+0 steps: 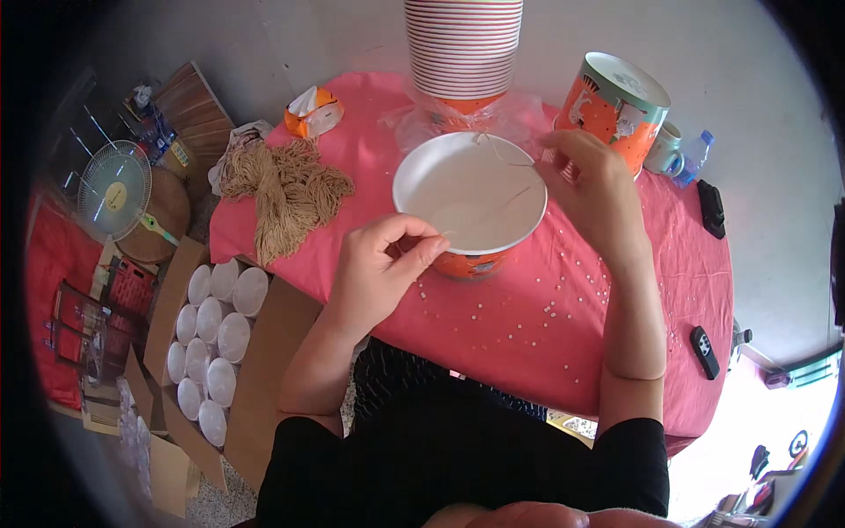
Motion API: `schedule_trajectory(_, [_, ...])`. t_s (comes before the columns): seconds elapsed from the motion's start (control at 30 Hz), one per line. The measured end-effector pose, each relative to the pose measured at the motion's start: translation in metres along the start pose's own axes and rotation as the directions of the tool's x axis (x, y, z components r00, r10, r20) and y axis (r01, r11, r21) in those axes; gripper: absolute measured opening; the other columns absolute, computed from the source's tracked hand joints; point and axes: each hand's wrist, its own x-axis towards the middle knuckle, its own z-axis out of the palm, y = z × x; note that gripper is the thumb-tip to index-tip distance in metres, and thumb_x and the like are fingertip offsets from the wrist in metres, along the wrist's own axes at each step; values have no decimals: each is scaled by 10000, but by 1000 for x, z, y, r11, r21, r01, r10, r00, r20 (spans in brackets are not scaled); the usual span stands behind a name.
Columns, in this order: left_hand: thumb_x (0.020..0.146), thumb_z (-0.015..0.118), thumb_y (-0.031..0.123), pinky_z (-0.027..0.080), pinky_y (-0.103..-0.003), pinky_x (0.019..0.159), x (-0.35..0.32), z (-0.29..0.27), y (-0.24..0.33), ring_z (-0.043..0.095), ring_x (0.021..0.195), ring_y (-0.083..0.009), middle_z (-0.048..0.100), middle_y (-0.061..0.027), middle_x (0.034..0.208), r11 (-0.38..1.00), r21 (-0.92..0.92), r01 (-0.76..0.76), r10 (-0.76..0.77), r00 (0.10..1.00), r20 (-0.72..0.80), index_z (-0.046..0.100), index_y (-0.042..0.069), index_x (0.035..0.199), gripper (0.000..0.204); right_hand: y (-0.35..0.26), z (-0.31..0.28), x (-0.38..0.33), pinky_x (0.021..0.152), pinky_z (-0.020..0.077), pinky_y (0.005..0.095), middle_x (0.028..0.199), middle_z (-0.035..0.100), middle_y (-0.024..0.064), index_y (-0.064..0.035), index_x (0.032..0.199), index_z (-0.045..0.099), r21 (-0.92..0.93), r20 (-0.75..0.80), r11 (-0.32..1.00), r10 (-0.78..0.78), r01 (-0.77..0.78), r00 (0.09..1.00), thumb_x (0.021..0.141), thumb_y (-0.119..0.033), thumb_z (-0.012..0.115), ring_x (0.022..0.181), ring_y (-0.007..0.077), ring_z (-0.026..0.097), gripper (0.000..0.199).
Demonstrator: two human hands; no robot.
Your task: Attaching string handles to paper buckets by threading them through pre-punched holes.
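Note:
A white-lined paper bucket with an orange printed outside stands on the pink-covered table in front of me. Thin tan string runs from its far rim to my right hand, whose fingertips pinch it beside the right rim. A short dark strand shows against the bucket's inside. At the near left rim, my left hand has thumb and forefinger pressed together; what lies between them is too small to make out. A bundle of tan string lies on the table to the left.
Behind the bucket rises a tall stack of paper buckets in clear plastic. An upside-down printed bucket, a mug and a bottle stand far right. Small pale bits dot the cloth. A carton of white cups sits lower left.

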Motion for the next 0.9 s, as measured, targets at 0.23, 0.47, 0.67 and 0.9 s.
schedule_trajectory(0.23, [807, 746, 12, 473, -248, 557, 8, 12, 16, 620, 633, -115, 665, -61, 762, 969, 123, -214, 217, 976, -15, 644, 2, 847, 110, -44, -10, -8, 577, 484, 238, 899, 667, 66, 1, 1191, 612, 730, 514, 593, -149, -340, 845, 844, 29, 633, 633, 82, 586, 348])
schedule_trajectory(0.47, [784, 764, 17, 466, -245, 544, 12, 13, 16, 622, 625, -132, 654, -58, 740, 945, 168, -282, 286, 958, 3, 638, 8, 828, 134, -35, 1, -9, 601, 466, 233, 814, 629, 29, -4, 939, 675, 707, 412, 688, -217, -161, 885, 831, 54, 641, 679, 92, 590, 127])
schedule_trajectory(0.67, [774, 775, 34, 496, -269, 560, 4, 6, 8, 636, 654, -148, 665, -73, 844, 957, 188, -223, 212, 974, 73, 638, 14, 896, 185, -33, 7, -6, 592, 439, 254, 769, 592, 35, -6, 864, 655, 663, 368, 748, -283, -37, 886, 793, 54, 658, 671, 118, 557, 93])
schedule_trajectory(0.9, [795, 736, 38, 529, -337, 607, -3, -1, -13, 657, 729, -235, 637, -87, 906, 892, 367, -265, 244, 964, 104, 650, 18, 928, 160, -25, 24, -8, 637, 498, 282, 774, 610, 82, 12, 825, 623, 560, 425, 828, -253, -33, 869, 807, 17, 635, 699, 170, 624, 22])
